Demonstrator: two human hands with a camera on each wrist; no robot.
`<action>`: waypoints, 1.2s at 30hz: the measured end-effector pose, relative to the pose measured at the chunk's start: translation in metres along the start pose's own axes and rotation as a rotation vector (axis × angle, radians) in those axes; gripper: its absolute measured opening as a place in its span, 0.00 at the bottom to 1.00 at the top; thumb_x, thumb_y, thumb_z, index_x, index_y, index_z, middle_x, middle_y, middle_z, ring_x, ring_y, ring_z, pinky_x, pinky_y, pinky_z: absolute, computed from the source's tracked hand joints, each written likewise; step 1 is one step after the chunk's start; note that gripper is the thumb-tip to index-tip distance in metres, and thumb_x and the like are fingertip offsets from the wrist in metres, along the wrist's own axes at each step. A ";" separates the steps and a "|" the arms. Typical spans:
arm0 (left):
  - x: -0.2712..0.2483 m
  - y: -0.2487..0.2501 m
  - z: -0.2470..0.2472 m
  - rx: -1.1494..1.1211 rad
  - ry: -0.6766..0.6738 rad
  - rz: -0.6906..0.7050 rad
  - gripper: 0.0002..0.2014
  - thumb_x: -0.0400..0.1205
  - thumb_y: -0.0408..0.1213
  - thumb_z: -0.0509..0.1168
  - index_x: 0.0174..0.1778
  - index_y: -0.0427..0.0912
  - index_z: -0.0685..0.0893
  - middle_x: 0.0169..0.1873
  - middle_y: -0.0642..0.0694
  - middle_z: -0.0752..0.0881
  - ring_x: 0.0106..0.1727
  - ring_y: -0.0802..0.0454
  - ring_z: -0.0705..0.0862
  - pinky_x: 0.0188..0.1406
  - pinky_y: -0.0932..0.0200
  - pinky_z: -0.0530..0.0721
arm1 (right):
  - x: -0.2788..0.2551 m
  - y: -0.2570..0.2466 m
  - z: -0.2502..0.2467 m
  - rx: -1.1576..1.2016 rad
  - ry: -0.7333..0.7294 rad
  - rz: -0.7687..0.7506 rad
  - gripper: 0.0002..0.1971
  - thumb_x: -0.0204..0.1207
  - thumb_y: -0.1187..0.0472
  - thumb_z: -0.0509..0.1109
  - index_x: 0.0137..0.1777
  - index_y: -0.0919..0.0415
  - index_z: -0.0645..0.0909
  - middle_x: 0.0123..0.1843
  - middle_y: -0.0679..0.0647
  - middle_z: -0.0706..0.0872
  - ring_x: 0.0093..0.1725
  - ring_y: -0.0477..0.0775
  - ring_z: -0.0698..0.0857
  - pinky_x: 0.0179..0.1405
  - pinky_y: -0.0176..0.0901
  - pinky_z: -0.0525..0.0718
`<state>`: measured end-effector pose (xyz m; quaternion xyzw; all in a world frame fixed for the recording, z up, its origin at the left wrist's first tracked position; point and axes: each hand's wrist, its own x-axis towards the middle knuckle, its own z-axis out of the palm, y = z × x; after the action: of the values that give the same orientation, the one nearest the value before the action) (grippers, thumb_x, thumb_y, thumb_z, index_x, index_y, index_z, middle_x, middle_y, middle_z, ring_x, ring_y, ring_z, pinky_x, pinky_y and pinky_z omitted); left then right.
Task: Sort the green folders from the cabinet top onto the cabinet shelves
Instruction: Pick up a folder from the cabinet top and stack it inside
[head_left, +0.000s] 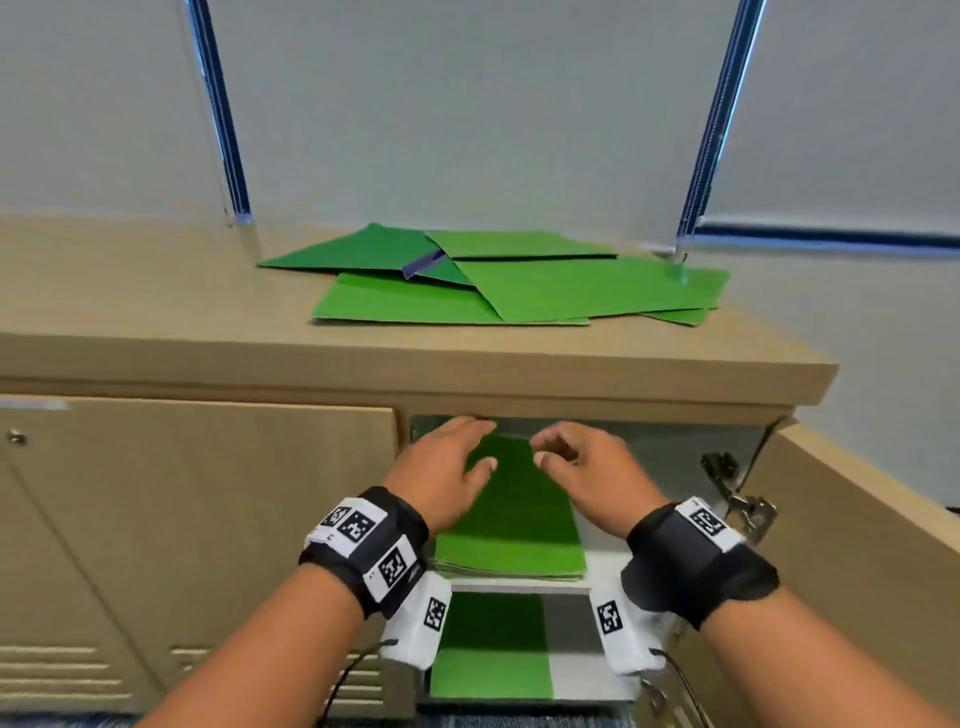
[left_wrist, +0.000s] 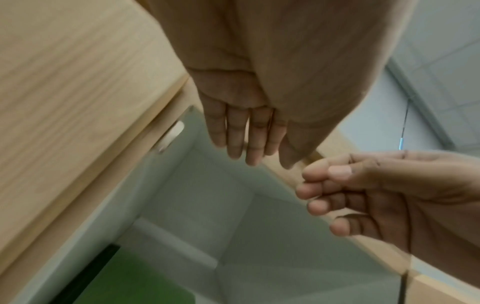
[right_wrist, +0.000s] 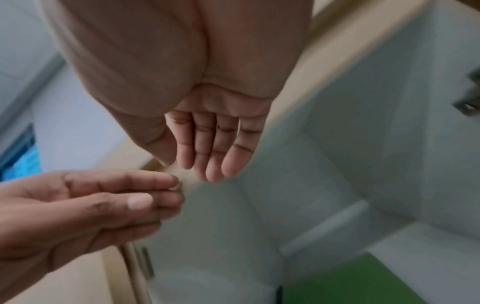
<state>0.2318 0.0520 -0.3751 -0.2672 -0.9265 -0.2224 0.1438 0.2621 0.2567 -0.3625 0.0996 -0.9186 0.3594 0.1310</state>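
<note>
Several loose green folders (head_left: 511, 283) lie overlapping on the beige cabinet top (head_left: 156, 322). Inside the cabinet, a neat stack of green folders (head_left: 511, 525) rests on the upper shelf, and another green folder (head_left: 491, 644) lies on the lower shelf. My left hand (head_left: 454, 462) and right hand (head_left: 571, 462) hover side by side just above the upper stack at the cabinet mouth, both holding nothing. The left fingers (left_wrist: 244, 139) are straight; the right fingers (right_wrist: 215, 152) are relaxed and slightly bent. A strip of the shelf stack (left_wrist: 135, 283) shows below the hands in the wrist views.
A closed cabinet door (head_left: 197, 519) stands to the left of the opening. The open door (head_left: 857, 545) swings out on the right, with its metal hinge (head_left: 737, 499) close to my right wrist. The shelf interior (right_wrist: 337, 144) is pale grey. Blinds hang behind the cabinet.
</note>
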 end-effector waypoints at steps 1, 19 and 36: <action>0.002 0.006 -0.013 0.017 0.000 0.004 0.23 0.83 0.48 0.61 0.75 0.51 0.73 0.71 0.51 0.79 0.69 0.50 0.79 0.68 0.54 0.77 | -0.001 -0.014 -0.010 -0.010 -0.001 -0.028 0.07 0.77 0.58 0.71 0.53 0.53 0.87 0.47 0.44 0.90 0.47 0.42 0.85 0.47 0.29 0.78; 0.099 0.072 -0.082 0.426 -0.223 -0.077 0.46 0.74 0.73 0.55 0.82 0.46 0.58 0.81 0.43 0.65 0.81 0.43 0.62 0.80 0.32 0.49 | 0.023 -0.060 -0.098 0.353 0.169 0.158 0.05 0.76 0.66 0.69 0.39 0.59 0.83 0.36 0.57 0.87 0.36 0.53 0.85 0.33 0.47 0.85; 0.050 0.119 -0.105 0.276 0.190 0.196 0.22 0.80 0.66 0.55 0.57 0.55 0.80 0.50 0.54 0.87 0.50 0.50 0.85 0.48 0.53 0.82 | 0.020 -0.073 -0.107 0.955 0.222 0.376 0.10 0.79 0.56 0.69 0.50 0.63 0.80 0.42 0.63 0.88 0.31 0.55 0.88 0.25 0.44 0.84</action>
<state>0.2730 0.1120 -0.2253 -0.3117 -0.9000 -0.1024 0.2871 0.2818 0.2762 -0.2343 -0.0568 -0.6351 0.7637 0.1007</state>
